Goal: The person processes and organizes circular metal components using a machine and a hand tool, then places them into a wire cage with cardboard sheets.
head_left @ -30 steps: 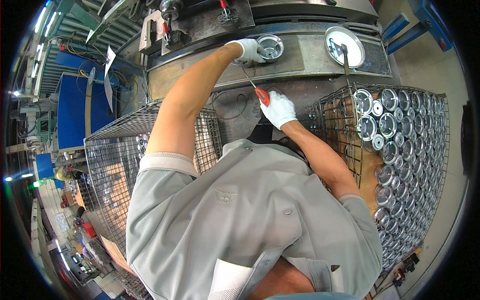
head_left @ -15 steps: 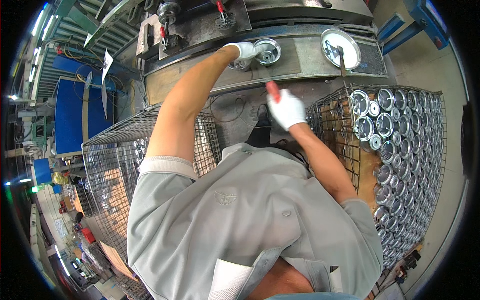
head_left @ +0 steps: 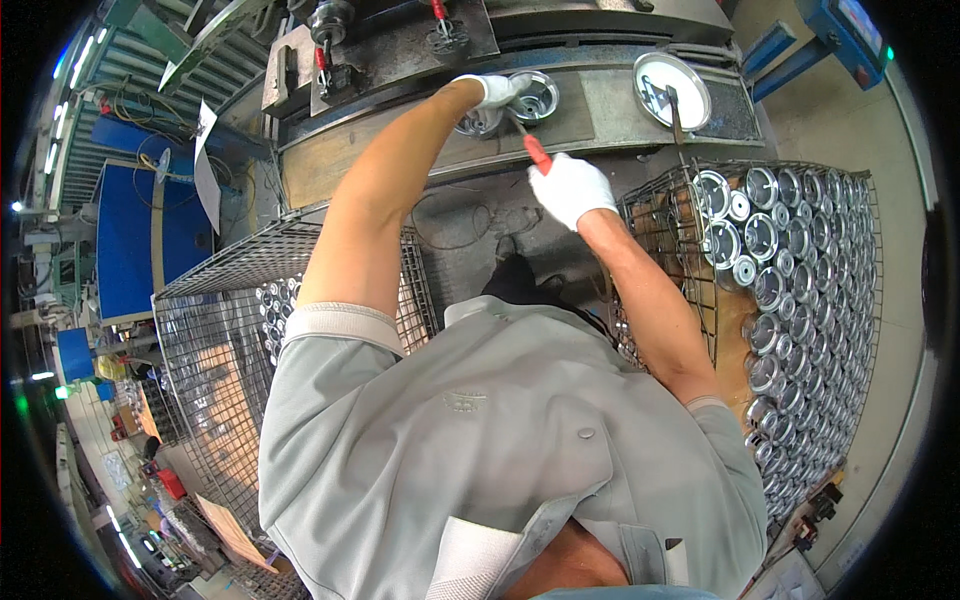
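My left hand (head_left: pixel 494 91), in a white glove, is at the left rim of a shiny round metal part (head_left: pixel 536 98) on the bench, its fingers closed on that edge. A second round metal part (head_left: pixel 480 124) lies just under and beside that hand, partly covered by it. In my right hand (head_left: pixel 573 190), also gloved in white, is a red-handled tool (head_left: pixel 537 154), gripped by the handle. Its thin shaft slants up to the near left edge of the first part; whether the tip touches it I cannot tell.
A round pan (head_left: pixel 690 92) of white stuff with a flat-handled tool stands right on the bench (head_left: pixel 385 150). Wire cages flank me: the right one (head_left: pixel 705 300) is full of round metal parts, the left one (head_left: pixel 215 375) holds some. A machine with red-handled clamps (head_left: pixel 437 12) lies beyond.
My right hand has moved slightly up and left, bringing the red-handled tool to the round part. My left hand stays at that part. The whole view has shifted a little.
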`<state>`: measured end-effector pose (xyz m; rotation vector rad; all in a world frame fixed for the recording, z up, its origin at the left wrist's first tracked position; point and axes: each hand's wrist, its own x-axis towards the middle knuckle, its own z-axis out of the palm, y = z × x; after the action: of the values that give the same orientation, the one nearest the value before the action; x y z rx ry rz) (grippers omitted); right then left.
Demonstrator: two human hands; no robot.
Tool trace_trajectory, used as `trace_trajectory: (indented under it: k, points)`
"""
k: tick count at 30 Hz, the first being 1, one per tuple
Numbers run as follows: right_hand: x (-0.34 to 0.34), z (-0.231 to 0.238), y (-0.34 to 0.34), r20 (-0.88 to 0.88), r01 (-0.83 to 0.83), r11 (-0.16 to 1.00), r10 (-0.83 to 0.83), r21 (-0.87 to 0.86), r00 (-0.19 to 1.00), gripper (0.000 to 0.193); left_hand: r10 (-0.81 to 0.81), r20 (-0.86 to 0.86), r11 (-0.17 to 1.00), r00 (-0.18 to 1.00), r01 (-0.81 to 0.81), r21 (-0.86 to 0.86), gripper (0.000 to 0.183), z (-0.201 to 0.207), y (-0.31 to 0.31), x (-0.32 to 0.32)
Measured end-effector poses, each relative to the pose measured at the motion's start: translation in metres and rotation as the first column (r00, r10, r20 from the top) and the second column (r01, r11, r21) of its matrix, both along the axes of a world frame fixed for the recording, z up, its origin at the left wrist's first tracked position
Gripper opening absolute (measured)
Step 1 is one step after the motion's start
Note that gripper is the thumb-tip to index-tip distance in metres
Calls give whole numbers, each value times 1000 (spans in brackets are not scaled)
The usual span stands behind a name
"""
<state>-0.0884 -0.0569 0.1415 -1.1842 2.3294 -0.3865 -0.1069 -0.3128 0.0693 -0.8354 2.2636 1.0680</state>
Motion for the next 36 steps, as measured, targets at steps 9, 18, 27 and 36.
trace_trajectory:
  k: [9, 18, 27, 36]
  points:
    - [-15, 9, 15, 8, 43, 995, -44, 91, 999, 45, -82, 77, 996, 994, 85, -31, 88, 21, 12, 3]
    - [31, 8, 7, 46, -26, 990, 19, 137, 999, 47, -68, 7, 997, 998, 68, 45, 71, 10, 12, -3]
    - [24, 9, 6, -77, 191, 976, -184, 102, 980, 48, -177, -29, 984, 984, 177, -9, 66, 1, 5, -6]
    - [27, 3, 8, -11, 220, 969, -220, 108, 975, 48, -194, -10, 981, 981, 194, -27, 64, 10, 8, -3]
